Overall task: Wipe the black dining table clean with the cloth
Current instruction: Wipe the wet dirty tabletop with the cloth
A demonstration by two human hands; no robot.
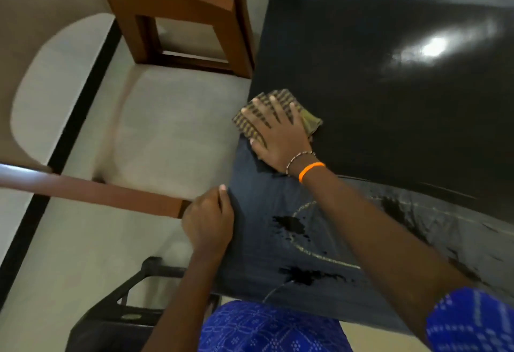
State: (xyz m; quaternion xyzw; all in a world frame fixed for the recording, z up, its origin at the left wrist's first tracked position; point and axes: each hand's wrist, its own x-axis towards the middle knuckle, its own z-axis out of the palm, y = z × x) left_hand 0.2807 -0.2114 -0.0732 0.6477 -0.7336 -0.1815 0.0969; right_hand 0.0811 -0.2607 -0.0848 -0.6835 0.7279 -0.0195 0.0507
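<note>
The right hand (pixel 278 132) lies flat on the cloth (pixel 274 116), fingers spread and straight, palm bearing down — a pressing hold and not a clenched grip, which suits pushing a folded rag across a surface. The cloth, a checked brown-and-yellow piece with a plain greenish fold showing beside the hand, sits on the black counter (pixel 389 118) right at its left edge, partly overhanging it. That placement makes sense if the stroke is meant to carry grime off the side.

The left hand (pixel 208 218) curls over the same edge nearer the body, fingers wrapped round the counter's rim; its grip looks like a brace that steadies the person while the other arm reaches forward.

The surface reads in two tones: a dark glossy zone beyond the cloth, and a duller greyish film nearer the body with black splotches (pixel 290 223) and thin curved streaks. My guess is the dull part is unwiped or drying, so a good share of work remains.

Hard to tell: whether those splotches are spills or bare patches in the film. A bright glare (pixel 434 47) washes out part of the far surface. A wooden chair (pixel 178 15) stands on the pale floor by the counter, and a dark object (pixel 119 310) below the left arm is cut off — its kind is unclear
</note>
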